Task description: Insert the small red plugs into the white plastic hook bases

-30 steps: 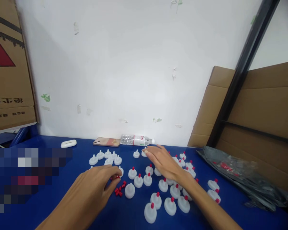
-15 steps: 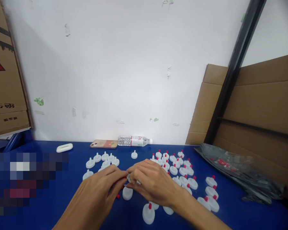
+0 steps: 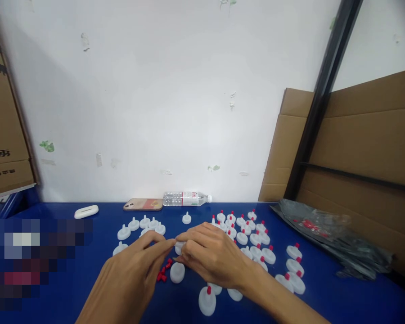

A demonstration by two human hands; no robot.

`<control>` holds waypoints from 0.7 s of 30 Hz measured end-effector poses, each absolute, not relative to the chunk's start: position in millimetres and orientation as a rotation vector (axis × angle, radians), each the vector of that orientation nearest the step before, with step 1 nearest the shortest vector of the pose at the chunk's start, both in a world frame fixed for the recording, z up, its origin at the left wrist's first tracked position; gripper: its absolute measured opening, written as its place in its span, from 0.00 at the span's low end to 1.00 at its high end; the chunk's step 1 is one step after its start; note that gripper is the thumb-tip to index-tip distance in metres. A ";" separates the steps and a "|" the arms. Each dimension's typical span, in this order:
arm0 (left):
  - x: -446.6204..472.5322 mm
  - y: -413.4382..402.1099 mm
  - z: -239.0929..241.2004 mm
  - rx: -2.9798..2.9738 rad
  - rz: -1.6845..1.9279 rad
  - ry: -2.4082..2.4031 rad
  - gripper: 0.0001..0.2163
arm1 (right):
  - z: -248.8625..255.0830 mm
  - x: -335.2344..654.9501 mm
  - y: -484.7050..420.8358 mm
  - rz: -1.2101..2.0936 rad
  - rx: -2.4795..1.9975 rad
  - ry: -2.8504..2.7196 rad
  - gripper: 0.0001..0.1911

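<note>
Between my two hands is a white round nozzle cap (image 3: 179, 248), pinched in the fingers of my right hand (image 3: 216, 256). My left hand (image 3: 133, 265) meets it from the left, thumb and forefinger pressed together at its edge; whatever they hold is hidden. Just below my fingertips another white cap (image 3: 177, 272) lies on the blue table (image 3: 175, 306). Small red tips (image 3: 162, 275) are heaped beside it, next to my left hand. Several white caps with bare spouts (image 3: 134, 224) stand beyond my left hand. Many caps with red tips (image 3: 242, 237) stand around my right hand.
A clear bottle (image 3: 185, 199) and a phone (image 3: 142, 204) lie along the wall, with a white oval case (image 3: 86, 212) further left. At right are a grey plastic bag (image 3: 340, 247) with red bits on it and cardboard (image 3: 361, 139). A cardboard box (image 3: 10, 175) stands at left.
My left fingers have drawn closer together, and the heap of red tips beneath them shows more. The whole view has shifted slightly. My right hand keeps its grip on the cap.
</note>
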State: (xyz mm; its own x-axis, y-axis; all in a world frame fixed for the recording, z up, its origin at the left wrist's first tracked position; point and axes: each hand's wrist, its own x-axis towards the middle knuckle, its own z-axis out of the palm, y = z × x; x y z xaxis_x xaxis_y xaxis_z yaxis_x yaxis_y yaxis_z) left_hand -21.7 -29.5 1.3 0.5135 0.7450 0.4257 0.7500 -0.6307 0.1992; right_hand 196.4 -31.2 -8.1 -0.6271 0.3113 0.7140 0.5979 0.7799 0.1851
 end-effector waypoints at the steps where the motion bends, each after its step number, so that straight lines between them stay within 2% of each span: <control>1: -21.2 -29.6 0.3 -2.708 -0.764 -1.337 0.20 | -7.8 196.5 -31.1 -0.542 -0.676 -2.276 0.08; 11: -20.1 -29.7 -6.5 -2.657 -0.754 -1.416 0.23 | -11.2 196.3 -30.8 -0.538 -0.650 -2.267 0.08; 14: -19.7 -28.2 -2.8 -2.748 -0.886 -1.401 0.20 | -14.4 196.9 -29.4 -0.545 -0.628 -2.275 0.07; 18: -23.3 -29.9 10.9 -2.864 -1.195 -1.462 0.11 | -13.2 196.9 -30.0 -0.568 -0.557 -2.219 0.07; 21: -29.4 -31.4 21.9 -3.036 -1.309 -1.622 0.13 | -9.1 195.7 -35.2 -0.603 -0.425 -2.100 0.08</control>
State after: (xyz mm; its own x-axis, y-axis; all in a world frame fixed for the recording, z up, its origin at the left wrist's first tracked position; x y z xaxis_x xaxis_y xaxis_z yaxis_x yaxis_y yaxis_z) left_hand -29.4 -31.4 21.9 0.4050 0.8575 0.3174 0.4912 -0.4968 0.7155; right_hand 195.7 -35.2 -9.1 -0.5503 0.0752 0.8315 0.5049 0.8231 0.2597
